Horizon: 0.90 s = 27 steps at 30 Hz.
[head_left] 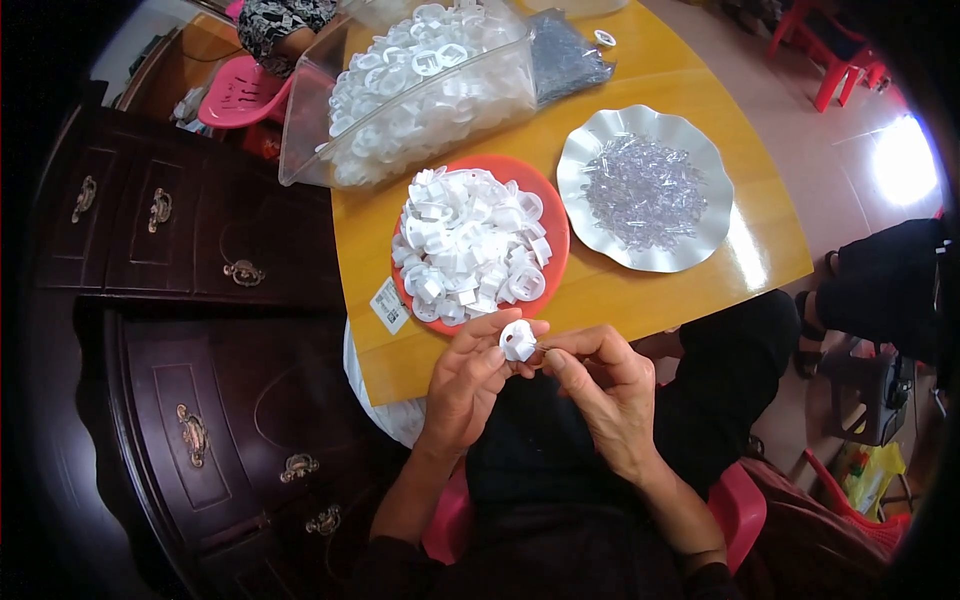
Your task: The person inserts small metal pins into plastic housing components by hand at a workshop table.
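My left hand [470,385] grips a small white round plastic part [518,341] between thumb and fingers, above my lap at the table's near edge. Close against its right side, my right hand [607,390] is closed in a pinch. Something thin shows at those fingertips, too small to name. Just beyond my hands stands an orange-red plate [556,212] heaped with similar white plastic parts [470,245]. To its right, a white wavy-rimmed plate [712,222] holds many small clear plastic pieces [643,190].
A large clear plastic bin [300,130] full of white parts stands at the table's far left. Beside it lies a bag of dark material [565,60] and a loose white ring [604,38]. A label [390,305] lies by the orange-red plate. Dark drawers [190,220] stand left; another person's leg [880,285] is right.
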Available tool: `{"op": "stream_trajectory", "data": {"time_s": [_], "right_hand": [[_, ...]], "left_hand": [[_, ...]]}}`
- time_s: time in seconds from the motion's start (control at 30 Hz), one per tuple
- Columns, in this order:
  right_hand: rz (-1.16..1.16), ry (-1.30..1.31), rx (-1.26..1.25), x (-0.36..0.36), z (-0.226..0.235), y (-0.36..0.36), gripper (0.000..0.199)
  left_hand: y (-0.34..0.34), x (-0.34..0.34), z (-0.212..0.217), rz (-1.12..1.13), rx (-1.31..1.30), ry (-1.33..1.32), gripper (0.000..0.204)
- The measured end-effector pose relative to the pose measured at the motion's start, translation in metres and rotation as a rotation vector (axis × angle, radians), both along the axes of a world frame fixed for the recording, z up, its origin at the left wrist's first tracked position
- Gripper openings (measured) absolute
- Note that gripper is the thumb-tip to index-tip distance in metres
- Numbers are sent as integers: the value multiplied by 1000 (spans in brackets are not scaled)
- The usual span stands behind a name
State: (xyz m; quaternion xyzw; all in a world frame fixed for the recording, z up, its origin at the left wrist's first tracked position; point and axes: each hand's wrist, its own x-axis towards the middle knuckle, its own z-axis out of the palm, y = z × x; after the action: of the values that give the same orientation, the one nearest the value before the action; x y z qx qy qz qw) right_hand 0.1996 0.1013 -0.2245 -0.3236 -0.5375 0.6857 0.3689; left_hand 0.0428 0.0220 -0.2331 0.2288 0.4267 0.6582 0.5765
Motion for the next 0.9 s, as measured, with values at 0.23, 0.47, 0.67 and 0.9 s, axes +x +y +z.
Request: {"op": "stream_trajectory", "data": {"time_s": [0.23,0.47,0.67,0.9], "right_hand": [[-17,-15,-3,-2,-1,0,10],[-3,-24,-7,-2,-4,-1,10],[4,-30,-9,-1,-4,-1,10],[8,-23,-7,-1,-5,-1,9]], "left_hand": [[-1,1,0,21,45,40,38],[-2,2,-1,25,57,57,37],[-3,1,-3,15,82,76,36],[-5,-1,-7,5,92,114,35]]}}
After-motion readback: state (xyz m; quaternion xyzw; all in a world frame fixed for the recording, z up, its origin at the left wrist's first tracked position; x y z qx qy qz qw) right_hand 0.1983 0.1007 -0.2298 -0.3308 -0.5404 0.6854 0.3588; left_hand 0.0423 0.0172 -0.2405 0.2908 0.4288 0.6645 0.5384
